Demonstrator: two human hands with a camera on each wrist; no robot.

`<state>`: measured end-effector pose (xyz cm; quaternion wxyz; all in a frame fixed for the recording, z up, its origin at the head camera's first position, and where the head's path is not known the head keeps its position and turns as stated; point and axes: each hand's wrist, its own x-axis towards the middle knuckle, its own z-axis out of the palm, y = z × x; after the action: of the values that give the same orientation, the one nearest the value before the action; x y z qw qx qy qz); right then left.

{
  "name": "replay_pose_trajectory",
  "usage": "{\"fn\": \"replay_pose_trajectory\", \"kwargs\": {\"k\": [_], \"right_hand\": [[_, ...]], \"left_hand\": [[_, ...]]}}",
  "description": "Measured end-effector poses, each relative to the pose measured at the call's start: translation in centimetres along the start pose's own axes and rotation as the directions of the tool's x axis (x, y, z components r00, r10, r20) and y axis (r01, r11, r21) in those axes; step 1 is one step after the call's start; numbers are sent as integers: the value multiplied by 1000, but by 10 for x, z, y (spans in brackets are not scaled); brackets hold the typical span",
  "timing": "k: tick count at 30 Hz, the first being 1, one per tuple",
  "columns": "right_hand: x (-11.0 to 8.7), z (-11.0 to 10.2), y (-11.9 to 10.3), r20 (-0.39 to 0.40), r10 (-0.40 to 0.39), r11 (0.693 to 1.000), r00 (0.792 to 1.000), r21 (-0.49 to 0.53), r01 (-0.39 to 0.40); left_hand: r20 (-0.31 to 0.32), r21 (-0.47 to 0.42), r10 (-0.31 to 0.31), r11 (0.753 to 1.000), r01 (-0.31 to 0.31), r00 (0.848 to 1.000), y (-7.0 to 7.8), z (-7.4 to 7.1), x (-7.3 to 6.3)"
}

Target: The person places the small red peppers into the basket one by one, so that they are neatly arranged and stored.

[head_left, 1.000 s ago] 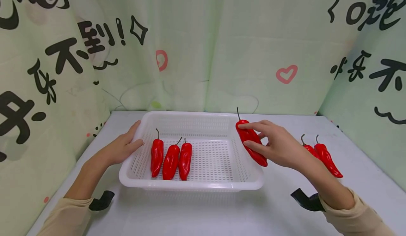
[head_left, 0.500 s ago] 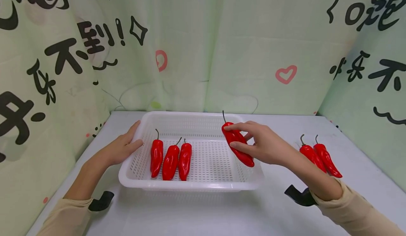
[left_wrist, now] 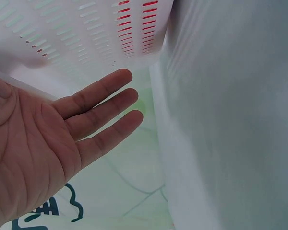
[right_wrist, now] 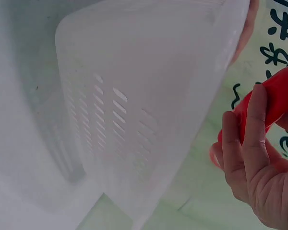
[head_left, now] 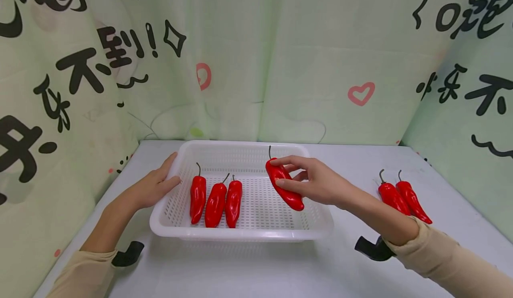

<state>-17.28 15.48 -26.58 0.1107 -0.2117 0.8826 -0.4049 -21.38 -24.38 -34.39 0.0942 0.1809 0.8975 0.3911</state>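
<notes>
In the head view, my right hand point(head_left: 316, 180) pinches a glossy red chili pepper point(head_left: 283, 185) above the right part of a white perforated plastic basket point(head_left: 240, 234). The pepper tilts, its dark stem pointing up and away; the right wrist view also shows the fingers around this red pepper point(right_wrist: 278, 96). My left hand point(head_left: 150, 189) rests at the basket's left rim, thumb over the edge. Seen from the left wrist, three straight fingers of that hand point(left_wrist: 98, 110) spread under the rim, beside the slotted wall. Several red peppers point(head_left: 215, 205) lie inside the basket's left half.
Two more red peppers point(head_left: 393, 197) lie on the white table point(head_left: 240, 271) to the right of the basket, partly behind the right forearm. A pale green printed curtain point(head_left: 312, 66) stands behind and at both sides. Black straps point(head_left: 374, 249) hang near both wrists.
My right hand has carried the pepper leftward, from over the basket's right rim to above its interior. The left hand, the basket and the peppers in it stay put.
</notes>
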Motion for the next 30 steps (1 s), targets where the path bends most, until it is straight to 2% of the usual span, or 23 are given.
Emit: {"fn": "replay_pose_trajectory", "kwargs": {"k": [5, 11, 19, 30], "right_hand": [[6, 7, -1, 51, 84, 990, 995, 108, -89], [10, 16, -3, 92, 140, 973, 986, 170, -154], [16, 32, -6, 127, 185, 960, 975, 187, -207], [22, 47, -5, 130, 272, 935, 953, 200, -294]], "left_hand": [[-1, -3, -10, 1000, 10, 1000, 1, 0, 0], [-1, -10, -12, 1000, 12, 1000, 1, 0, 0], [-3, -2, -13, 1000, 13, 1000, 0, 0, 0], [-5, 13, -15, 1000, 15, 1000, 1, 0, -1]]}}
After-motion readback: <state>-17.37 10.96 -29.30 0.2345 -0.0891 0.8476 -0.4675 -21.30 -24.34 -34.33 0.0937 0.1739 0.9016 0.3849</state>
